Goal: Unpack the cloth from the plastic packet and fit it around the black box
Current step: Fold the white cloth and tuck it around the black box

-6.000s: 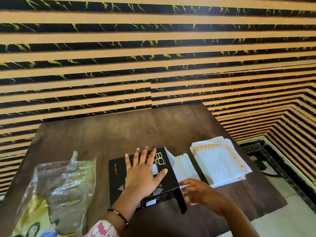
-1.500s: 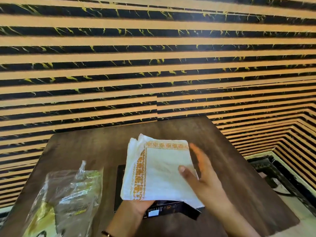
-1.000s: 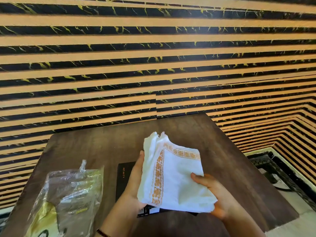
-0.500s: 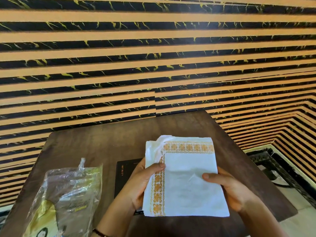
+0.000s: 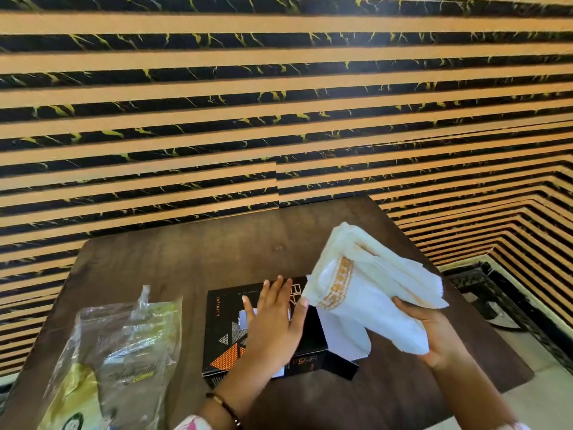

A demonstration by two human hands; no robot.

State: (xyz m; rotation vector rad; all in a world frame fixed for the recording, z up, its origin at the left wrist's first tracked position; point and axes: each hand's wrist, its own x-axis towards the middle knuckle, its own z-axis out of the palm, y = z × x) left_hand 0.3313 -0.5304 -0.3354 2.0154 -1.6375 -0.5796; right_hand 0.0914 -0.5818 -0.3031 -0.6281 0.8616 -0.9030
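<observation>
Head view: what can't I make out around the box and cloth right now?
- Black box: lid print partly covered by the left hand; right end hidden behind the cloth.
- Right hand: fingers hidden under the cloth.
- Plastic packet: cut off by the bottom edge; label too small to read.

A furnished room indoors, probably a home or a small shop; I can't tell which.

I see a dark wooden tabletop (image 5: 186, 262) pushed against a wall (image 5: 279, 103) panelled in tan slats and black marble-look strips with yellow veins, meeting a second such wall at a corner, with pale floor (image 5: 533, 398) below right.
</observation>
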